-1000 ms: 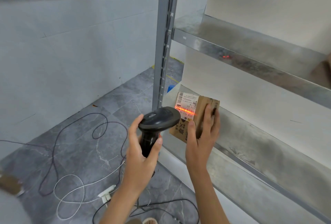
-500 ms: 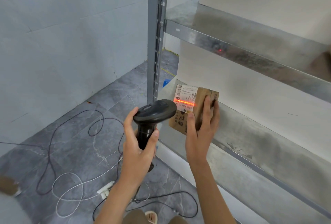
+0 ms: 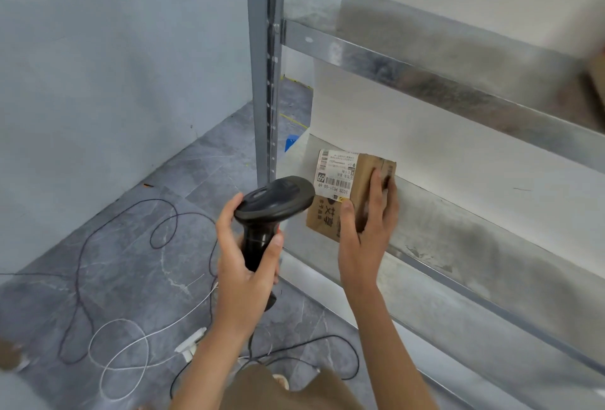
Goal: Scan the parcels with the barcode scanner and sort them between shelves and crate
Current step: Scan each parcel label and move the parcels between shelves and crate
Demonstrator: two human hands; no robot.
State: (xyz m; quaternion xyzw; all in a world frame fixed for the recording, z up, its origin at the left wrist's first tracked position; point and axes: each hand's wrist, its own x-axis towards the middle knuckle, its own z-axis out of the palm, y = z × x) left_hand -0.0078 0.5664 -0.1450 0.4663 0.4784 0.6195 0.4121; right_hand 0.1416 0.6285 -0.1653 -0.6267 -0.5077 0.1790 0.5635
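Parcel [image 3: 352, 193]: brown cardboard box, centre of frame, sitting on the lower shelf [image 3: 458, 246] near its left end, tilted up so the white label [image 3: 335, 174] faces you.
Right hand [image 3: 366, 232]: you grip the parcel's right side, thumb on the front face, fingers wrapped over the top edge and far side.
Left hand [image 3: 245, 265]: you wrap it tight round the handle of the barcode scanner [image 3: 275, 203], thumb on one side and fingers round the other; trigger finger hidden, can't tell whether it's pressed.
Scanner vs parcel: scanner head sits just left of the parcel and slightly below the label, nose aimed right toward it; nose overlaps the label's left edge in frame, can't tell if touching.
Beam: no red line visible on the label.
Parcel long axis: runs lower left to upper right in frame, roughly along the shelf; barcode bars sit at the label's lower part.
Nearer hand: right hand is already on the parcel, so you likely move it with that hand; left is busy with the scanner.
Sort options: upper shelf [image 3: 425, 59] is above, upper right of frame; crate not in view, so can't tell which way it lies.
Step guess: scan probably at its end, placement next.
Floor [image 3: 114, 262]: loose black and white cables lower left of frame; mind your feet.
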